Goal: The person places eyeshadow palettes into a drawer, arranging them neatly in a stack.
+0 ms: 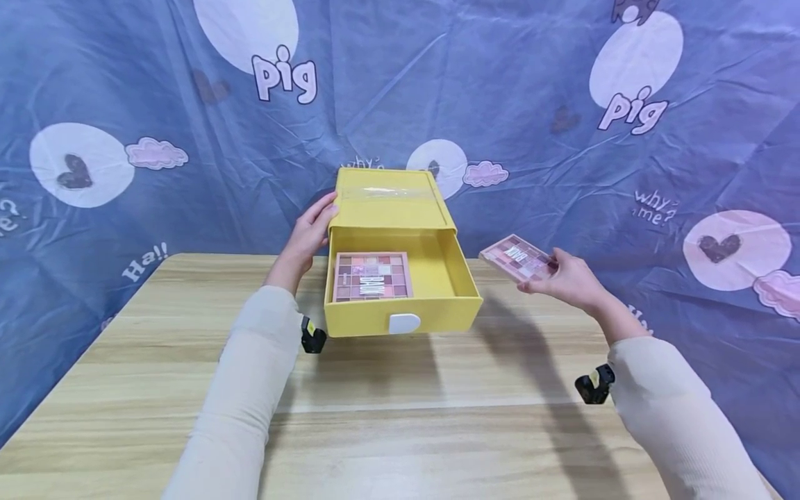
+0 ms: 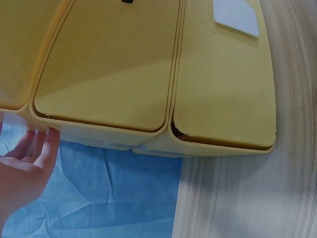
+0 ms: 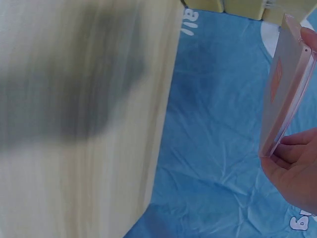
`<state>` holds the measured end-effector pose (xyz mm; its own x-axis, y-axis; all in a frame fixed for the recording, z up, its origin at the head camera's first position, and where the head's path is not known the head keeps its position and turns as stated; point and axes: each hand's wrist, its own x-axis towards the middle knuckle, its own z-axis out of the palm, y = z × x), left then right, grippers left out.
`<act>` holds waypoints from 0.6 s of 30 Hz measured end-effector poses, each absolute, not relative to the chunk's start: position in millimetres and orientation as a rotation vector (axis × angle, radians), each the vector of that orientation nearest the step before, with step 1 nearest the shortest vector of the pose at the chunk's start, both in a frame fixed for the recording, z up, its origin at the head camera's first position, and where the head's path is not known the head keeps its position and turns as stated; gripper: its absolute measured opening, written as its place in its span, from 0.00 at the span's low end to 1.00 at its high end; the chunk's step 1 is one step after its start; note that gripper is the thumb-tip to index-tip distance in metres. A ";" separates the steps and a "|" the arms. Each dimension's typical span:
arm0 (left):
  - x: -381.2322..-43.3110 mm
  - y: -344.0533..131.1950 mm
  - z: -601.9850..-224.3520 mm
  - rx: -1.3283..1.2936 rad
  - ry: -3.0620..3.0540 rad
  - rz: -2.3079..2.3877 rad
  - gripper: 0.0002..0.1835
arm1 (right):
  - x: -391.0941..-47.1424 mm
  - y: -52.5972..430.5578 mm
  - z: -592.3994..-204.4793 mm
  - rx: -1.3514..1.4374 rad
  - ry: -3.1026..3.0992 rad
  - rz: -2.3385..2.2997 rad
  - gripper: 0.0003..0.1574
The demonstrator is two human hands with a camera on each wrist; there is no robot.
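Note:
A yellow drawer cabinet (image 1: pixel 387 201) stands on the table, its top drawer (image 1: pixel 437 316) pulled out toward me. One eyeshadow palette (image 1: pixel 350 278) lies in the left part of that drawer, its grid of pink and brown shades facing up. My left hand (image 1: pixel 312 229) rests on the cabinet's left side near the top edge; in the left wrist view its fingertips touch the yellow side wall. Right of the drawer, my right hand (image 1: pixel 565 278) pinches a second eyeshadow palette (image 1: pixel 519 258) by its edges, tilted in the air. The right wrist view shows its plain pink back.
Lower closed drawers (image 2: pixel 109 64) sit beneath the pulled-out one, one with a white tab handle (image 2: pixel 237 17). The wooden table (image 1: pixel 387 430) extends in front. A blue printed cloth (image 1: pixel 531 83) hangs behind its far edge.

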<state>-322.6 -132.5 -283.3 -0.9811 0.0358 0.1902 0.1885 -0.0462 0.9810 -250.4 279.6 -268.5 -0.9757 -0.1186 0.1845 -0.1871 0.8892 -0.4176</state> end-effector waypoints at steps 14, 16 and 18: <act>-322.9 -132.9 -281.6 -0.240 -2.089 -2.199 0.26 | -258.4 262.2 -233.6 0.247 -2.914 0.644 0.50; -322.8 -132.9 -281.8 -0.237 -2.089 -2.202 0.26 | -259.0 258.2 -229.2 0.255 -2.903 0.654 0.48; -322.9 -133.0 -282.0 -0.232 -2.095 -2.194 0.26 | -259.4 254.4 -224.7 0.267 -2.894 0.660 0.47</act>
<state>-322.9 -133.0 -282.0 -0.9836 0.0337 0.1772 0.1755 -0.0491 0.9833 -259.4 254.4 -224.7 -0.9710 -0.1370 0.1958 -0.2083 0.8867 -0.4127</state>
